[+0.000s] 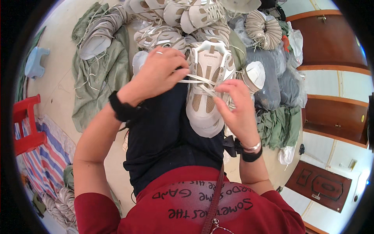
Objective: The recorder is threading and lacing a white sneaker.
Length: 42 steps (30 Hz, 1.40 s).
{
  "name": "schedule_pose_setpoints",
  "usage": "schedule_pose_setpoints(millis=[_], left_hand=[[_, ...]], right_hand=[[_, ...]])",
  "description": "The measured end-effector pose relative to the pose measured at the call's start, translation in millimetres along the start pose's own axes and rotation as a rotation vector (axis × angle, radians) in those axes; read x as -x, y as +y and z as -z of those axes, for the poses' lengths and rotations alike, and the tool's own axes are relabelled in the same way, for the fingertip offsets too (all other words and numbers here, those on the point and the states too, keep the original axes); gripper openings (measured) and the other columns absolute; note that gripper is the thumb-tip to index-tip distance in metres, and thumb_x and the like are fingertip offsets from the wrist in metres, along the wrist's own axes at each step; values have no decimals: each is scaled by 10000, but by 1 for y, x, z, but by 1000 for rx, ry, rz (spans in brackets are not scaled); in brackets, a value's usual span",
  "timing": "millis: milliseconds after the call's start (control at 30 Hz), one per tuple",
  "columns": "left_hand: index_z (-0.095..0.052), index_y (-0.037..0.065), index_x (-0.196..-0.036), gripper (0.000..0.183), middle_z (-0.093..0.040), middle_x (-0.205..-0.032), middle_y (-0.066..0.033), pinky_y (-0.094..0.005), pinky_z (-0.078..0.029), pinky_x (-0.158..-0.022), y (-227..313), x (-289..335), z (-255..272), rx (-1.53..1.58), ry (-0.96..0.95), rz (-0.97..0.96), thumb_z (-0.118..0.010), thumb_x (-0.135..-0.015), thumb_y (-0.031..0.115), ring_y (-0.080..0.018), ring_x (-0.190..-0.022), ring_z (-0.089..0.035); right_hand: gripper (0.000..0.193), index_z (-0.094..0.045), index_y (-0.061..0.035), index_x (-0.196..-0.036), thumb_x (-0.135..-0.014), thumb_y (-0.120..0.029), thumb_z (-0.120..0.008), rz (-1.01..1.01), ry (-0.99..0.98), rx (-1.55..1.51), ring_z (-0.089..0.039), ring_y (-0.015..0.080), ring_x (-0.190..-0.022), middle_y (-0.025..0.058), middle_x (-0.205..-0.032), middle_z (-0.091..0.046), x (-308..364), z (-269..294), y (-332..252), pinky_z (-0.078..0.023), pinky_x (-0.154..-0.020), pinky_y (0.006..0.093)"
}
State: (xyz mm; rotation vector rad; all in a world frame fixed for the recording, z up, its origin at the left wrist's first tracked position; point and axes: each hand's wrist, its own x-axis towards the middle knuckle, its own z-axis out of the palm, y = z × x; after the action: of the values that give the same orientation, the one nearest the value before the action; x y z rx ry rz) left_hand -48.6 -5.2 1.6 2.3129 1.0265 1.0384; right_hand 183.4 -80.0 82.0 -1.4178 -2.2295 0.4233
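A beige and white sneaker point(202, 105) rests on my dark-trousered lap, toe toward me. My left hand point(165, 70) is closed on pale shoelaces point(191, 80), which stretch taut from the sneaker's middle to its fingers. At the other side of the lacing, my right hand point(238, 107) has thumb and forefinger apart, their tips beside a short stretch of lace. The undersides of the right fingers are partly hidden. Just beyond the sneaker lie several similar sneakers point(161, 37) in a heap.
A green cloth sack point(101, 82) with stacked shoe parts lies at left. Grey plastic bags point(269, 84) and a ring of shoe parts point(263, 31) sit at right. Farther left stand a red chair point(27, 128) and a blue stool point(36, 62); brown doors point(319, 183) line the right wall.
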Motion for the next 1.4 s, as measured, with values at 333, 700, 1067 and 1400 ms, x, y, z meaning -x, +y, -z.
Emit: schedule_pose_setpoints(millis=[333,700,1067,1400], left_hand=[[-626,84,-852,162,-573,-988,-85,-456,-361,-933,1,-12,-28,-27,-184,66,-599,-859,243,-278,-976,-539],[-610,57,-816,186,-561,-1021,-116,-430,-377,-907,-1,-10,-28,29,-165,23,-604,-856,239,-302,-985,-524],[-587,39,-774,173,-568,-1110,-131,-423,-393,-880,-4,-5,-17,120,-141,10,-592,-850,194,-324,-994,-523],[-577,37,-758,181,-570,-1115,-144,-424,-414,-840,-2,-5,-10,115,-156,20,-586,-853,191,-344,-972,-530]], right_hand=[[138,-543,-4,-874,-806,-69,-645,-167,12,-297,-560,236,-808,114,-926,-561,2,-22,24,-449,-703,318],[286,-529,30,-1210,-967,-100,-450,-519,0,-1270,-586,110,-682,192,-1165,-621,-13,-10,12,-500,-668,246],[428,-410,33,-1340,-951,-135,-466,-218,410,-1560,-600,189,-908,181,-1337,-511,5,54,40,-471,-866,375],[323,-495,-5,-1162,-851,-15,-584,-146,376,-1214,-480,121,-873,26,-905,-529,7,72,41,-383,-902,316]])
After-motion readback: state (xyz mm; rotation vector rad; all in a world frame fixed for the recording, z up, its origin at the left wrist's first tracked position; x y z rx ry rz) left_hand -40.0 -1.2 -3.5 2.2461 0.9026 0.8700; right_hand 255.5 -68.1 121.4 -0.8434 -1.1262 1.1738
